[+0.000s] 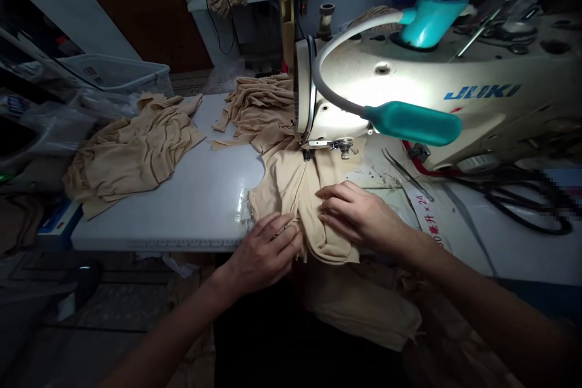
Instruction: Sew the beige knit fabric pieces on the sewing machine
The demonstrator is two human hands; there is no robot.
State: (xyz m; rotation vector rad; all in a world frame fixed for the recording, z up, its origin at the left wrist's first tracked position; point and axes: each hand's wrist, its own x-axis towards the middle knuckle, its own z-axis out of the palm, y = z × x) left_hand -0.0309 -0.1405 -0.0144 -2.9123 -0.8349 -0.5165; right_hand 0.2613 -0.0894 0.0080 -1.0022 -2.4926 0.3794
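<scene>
A beige fabric piece [313,194] lies under the needle area of a white sewing machine [386,79], with its near end over the table's front edge. My left hand [273,245] is closed on the near left part of this fabric, its fingers curled and its thumb hidden. On the fabric's right side rests my right hand [354,212], fingers stretched and slightly apart, pressing on the cloth. A lamp with a teal head [413,123] lights the machine's needle end. The needle itself is too small to make out.
Beige fabric piles [136,151] lie on the white table [213,182], at left and behind the needle. Tweezers [407,173] and black cables [522,206] are at right. A clear plastic bin [122,76] stands back left. More beige cloth [364,303] hangs below the table edge.
</scene>
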